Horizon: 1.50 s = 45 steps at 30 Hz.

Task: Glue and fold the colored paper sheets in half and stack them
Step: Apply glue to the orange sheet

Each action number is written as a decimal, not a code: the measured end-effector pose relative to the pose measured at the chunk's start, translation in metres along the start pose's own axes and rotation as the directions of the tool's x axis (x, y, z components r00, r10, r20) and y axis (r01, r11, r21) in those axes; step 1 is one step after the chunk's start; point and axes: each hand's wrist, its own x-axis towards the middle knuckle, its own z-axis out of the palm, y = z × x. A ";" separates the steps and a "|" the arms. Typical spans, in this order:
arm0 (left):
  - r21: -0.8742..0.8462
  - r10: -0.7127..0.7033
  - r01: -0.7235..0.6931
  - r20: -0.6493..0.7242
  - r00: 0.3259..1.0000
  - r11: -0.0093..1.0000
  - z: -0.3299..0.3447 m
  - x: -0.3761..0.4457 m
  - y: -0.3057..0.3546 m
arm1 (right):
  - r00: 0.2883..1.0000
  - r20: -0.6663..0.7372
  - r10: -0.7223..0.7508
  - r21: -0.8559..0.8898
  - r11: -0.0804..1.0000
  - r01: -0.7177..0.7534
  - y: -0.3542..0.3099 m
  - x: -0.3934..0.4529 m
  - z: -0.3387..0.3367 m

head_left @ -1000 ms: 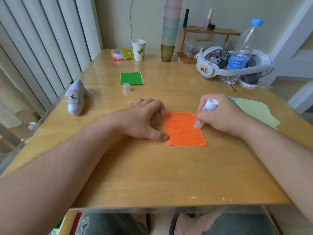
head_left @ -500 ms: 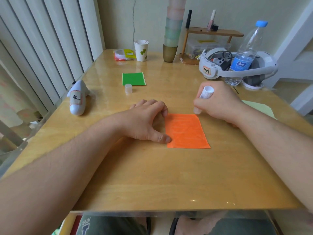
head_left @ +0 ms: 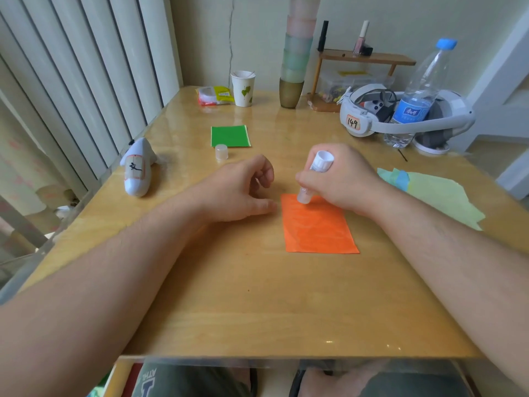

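A person's right hand (head_left: 340,181) grips a white glue stick (head_left: 315,176), fingers curled round its barrel, and sets its tip on the far left corner of an orange paper sheet (head_left: 317,224) lying flat on the wooden desk (head_left: 257,296). The sheet's surface shows glossy streaks. The left hand (head_left: 243,190) rests on the desk just beside the sheet's left edge, its fingers loosely curled and holding nothing, the thumb tip close to the paper's corner; whether it touches the paper cannot be told.

Farther back on the desk lies a folded green paper sheet (head_left: 230,136), with the glue stick's translucent cap (head_left: 221,152) standing just in front of it. To the right, near the desk's edge, sits a loose pile of pale green and blue paper sheets (head_left: 438,193), partly behind the right forearm.

A white shark-shaped toy (head_left: 137,170) lies at the left side of the desk by the vertical blinds (head_left: 86,81). Along the far edge stand a paper cup (head_left: 242,88), a small snack packet (head_left: 213,96), a tall stack of tumblers (head_left: 294,61), a small wooden shelf (head_left: 369,57), a white headset labelled "149" (head_left: 372,116) and a water bottle (head_left: 415,96) with a blue cap.
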 end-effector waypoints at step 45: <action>0.236 -0.145 0.110 0.136 0.980 0.966 0.000 -0.006 0.009 | 0.998 0.047 -0.049 0.385 0.922 0.027 -0.005 -0.047 -0.013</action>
